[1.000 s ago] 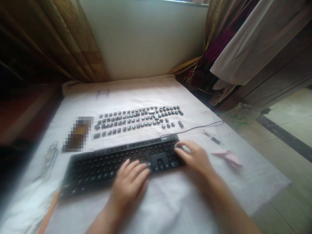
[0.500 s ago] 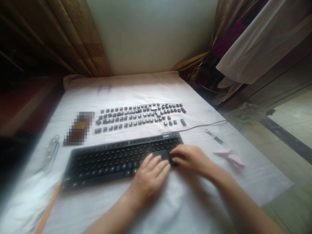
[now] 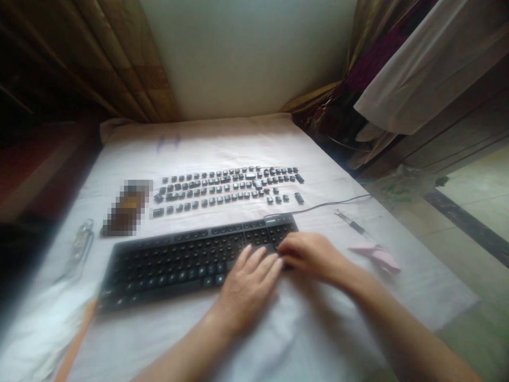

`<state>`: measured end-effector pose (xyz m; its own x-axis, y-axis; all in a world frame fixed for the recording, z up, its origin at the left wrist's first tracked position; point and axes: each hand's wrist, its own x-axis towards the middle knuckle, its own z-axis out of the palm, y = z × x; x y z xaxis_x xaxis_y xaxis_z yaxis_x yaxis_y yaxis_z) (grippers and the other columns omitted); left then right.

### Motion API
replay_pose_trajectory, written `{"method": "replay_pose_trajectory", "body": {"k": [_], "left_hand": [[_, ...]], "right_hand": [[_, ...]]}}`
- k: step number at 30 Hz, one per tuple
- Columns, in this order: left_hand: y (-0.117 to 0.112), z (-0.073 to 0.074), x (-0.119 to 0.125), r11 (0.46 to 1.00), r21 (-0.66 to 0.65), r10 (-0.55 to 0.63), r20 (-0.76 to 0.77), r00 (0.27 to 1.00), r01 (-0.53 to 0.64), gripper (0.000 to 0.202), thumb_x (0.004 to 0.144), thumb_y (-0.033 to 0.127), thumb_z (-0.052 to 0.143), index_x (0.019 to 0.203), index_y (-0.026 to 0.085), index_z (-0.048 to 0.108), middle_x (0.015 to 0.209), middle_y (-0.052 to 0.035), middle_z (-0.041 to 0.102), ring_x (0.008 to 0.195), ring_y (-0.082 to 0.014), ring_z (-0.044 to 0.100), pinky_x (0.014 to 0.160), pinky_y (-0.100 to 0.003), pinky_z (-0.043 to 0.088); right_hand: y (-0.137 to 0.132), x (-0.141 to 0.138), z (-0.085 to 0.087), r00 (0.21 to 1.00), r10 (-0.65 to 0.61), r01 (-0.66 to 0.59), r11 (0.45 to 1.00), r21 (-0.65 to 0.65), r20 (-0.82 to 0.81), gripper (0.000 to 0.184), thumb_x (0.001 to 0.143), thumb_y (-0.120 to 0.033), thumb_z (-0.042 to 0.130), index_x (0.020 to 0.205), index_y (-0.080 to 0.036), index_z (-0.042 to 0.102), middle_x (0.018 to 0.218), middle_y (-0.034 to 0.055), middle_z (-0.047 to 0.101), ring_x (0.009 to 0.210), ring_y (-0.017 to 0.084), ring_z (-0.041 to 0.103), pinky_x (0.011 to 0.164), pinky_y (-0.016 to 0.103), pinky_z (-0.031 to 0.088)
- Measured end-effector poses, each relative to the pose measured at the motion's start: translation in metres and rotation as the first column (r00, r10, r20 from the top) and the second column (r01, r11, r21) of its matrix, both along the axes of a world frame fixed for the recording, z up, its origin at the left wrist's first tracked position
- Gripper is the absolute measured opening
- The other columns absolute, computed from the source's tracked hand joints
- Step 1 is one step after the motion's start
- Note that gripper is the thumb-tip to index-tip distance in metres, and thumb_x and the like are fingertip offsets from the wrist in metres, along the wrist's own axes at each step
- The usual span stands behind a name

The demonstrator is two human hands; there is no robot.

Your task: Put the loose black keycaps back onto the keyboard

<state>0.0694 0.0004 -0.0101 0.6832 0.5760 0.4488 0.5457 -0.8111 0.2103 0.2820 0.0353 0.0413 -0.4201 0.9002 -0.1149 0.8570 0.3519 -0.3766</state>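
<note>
Keyboard [image 3: 178, 262] under two hands on a white-draped worktop [image 3: 234, 146]

It sits well short of the far edge. The left hand [image 3: 249, 284] lies across its near side, fingers straight and slightly parted; the right hand [image 3: 310, 258] curls over its right end, and from here I can't tell whether it pinches anything. Loose keycaps [image 3: 227, 187] lie in rows beyond. A pink cloth [image 3: 377, 257] rests towards the right edge.

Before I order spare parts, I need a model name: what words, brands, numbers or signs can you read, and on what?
Nothing reads for certain.
Keyboard: pale lettering at its upper right, too blurred.
Loose keycaps: any characters too small.
Cloth: purple mark, perhaps "H", unclear.
Bag: green marks, illegible.
</note>
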Motion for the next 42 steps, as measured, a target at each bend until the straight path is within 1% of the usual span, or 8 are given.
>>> {"method": "replay_pose_trajectory", "body": {"k": [15, 20, 22, 24, 27, 34, 38, 42], "left_hand": [[0.001, 0.0, 0.004, 1.0, -0.021, 0.007, -0.072, 0.997, -0.008, 0.044, 0.098, 0.04, 0.048, 0.135, 0.016, 0.055, 0.137, -0.0053, 0.06, 0.131, -0.0232, 0.05, 0.122, -0.044, 0.021], [0.0, -0.004, 0.003, 1.0, 0.005, 0.026, -0.053, 0.998, -0.026, 0.045, 0.097, 0.039, 0.05, 0.135, 0.016, 0.055, 0.135, -0.0073, 0.062, 0.131, -0.0226, 0.049, 0.121, -0.044, 0.024], [-0.001, -0.005, 0.004, 0.999, 0.045, 0.03, -0.037, 0.999, -0.028, 0.041, 0.097, 0.036, 0.049, 0.132, 0.017, 0.058, 0.133, -0.0066, 0.063, 0.13, -0.022, 0.051, 0.121, -0.043, 0.024], [-0.002, -0.005, 0.004, 0.996, 0.079, 0.035, -0.03, 0.999, -0.032, 0.037, 0.097, 0.033, 0.048, 0.129, 0.018, 0.06, 0.132, -0.0055, 0.064, 0.127, -0.0208, 0.053, 0.12, -0.042, 0.027], [-0.002, -0.003, -0.002, 0.994, 0.11, 0.033, -0.047, 0.998, -0.028, 0.036, 0.098, 0.033, 0.048, 0.128, 0.019, 0.06, 0.131, -0.0059, 0.065, 0.126, -0.0202, 0.054, 0.117, -0.042, 0.031], [0.005, 0.017, -0.085, 0.945, 0.104, 0.312, 0.012, 0.95, -0.311, 0.039, 0.099, 0.037, 0.047, 0.132, 0.018, 0.057, 0.134, -0.0067, 0.063, 0.131, -0.0235, 0.049, 0.118, -0.045, 0.027], [0.011, 0.017, -0.155, 0.771, 0.054, 0.635, 0.016, 0.772, -0.635, 0.041, 0.099, 0.04, 0.044, 0.133, 0.02, 0.056, 0.136, -0.0111, 0.059, 0.13, -0.0299, 0.05, 0.113, -0.056, 0.033], [0.013, 0.004, -0.19, 0.694, 0.033, 0.717, 0.057, 0.695, -0.719, 0.046, 0.098, 0.042, 0.041, 0.131, 0.013, 0.057, 0.132, -0.0188, 0.058, 0.123, -0.033, 0.054, 0.102, -0.052, 0.047]], "right_hand": [[-0.002, 0.007, -0.015, 0.984, -0.022, 0.021, 1.0, -0.007, -0.179, 0.018, 0.084, -0.018, 0.063, 0.09, -0.023, 0.079, 0.086, 0.0044, 0.076, 0.077, 0.017, 0.071, 0.069, 0.024, 0.053], [-0.006, 0.011, -0.018, 0.886, -0.126, 0.119, 0.992, -0.044, -0.446, 0.019, 0.084, -0.024, 0.06, 0.087, -0.022, 0.078, 0.085, 0.0047, 0.077, 0.077, 0.018, 0.071, 0.072, 0.027, 0.055], [-0.009, 0.014, -0.026, 0.766, -0.289, 0.34, 0.94, -0.02, -0.574, 0.021, 0.083, -0.032, 0.06, 0.088, -0.022, 0.078, 0.089, 0.0065, 0.078, 0.081, 0.02, 0.072, 0.074, 0.03, 0.057], [-0.01, 0.017, -0.036, 0.585, -0.479, 0.629, 0.777, -0.007, -0.654, 0.026, 0.082, -0.04, 0.06, 0.087, -0.02, 0.077, 0.09, 0.0086, 0.078, 0.082, 0.024, 0.072, 0.073, 0.033, 0.057], [-0.009, 0.018, -0.049, 0.494, -0.58, 0.74, 0.672, -0.038, -0.648, 0.031, 0.075, -0.045, 0.063, 0.084, -0.019, 0.078, 0.087, 0.0093, 0.077, 0.083, 0.027, 0.072, 0.079, 0.038, 0.057], [-0.009, 0.017, -0.05, 0.543, -0.594, 0.731, 0.682, -0.014, -0.594, 0.037, 0.072, -0.049, 0.061, 0.086, -0.02, 0.078, 0.092, 0.0088, 0.078, 0.091, 0.03, 0.071, 0.091, 0.04, 0.053], [-0.009, 0.018, -0.05, 0.528, -0.636, 0.744, 0.666, -0.056, -0.563, 0.042, 0.067, -0.052, 0.062, 0.087, -0.019, 0.079, 0.093, 0.0094, 0.078, 0.093, 0.032, 0.07, 0.092, 0.042, 0.052], [-0.006, 0.019, -0.05, 0.493, -0.688, 0.771, 0.629, -0.099, -0.532, 0.045, 0.063, -0.054, 0.063, 0.087, -0.02, 0.08, 0.094, 0.0087, 0.078, 0.096, 0.034, 0.07, 0.092, 0.043, 0.052]]}}
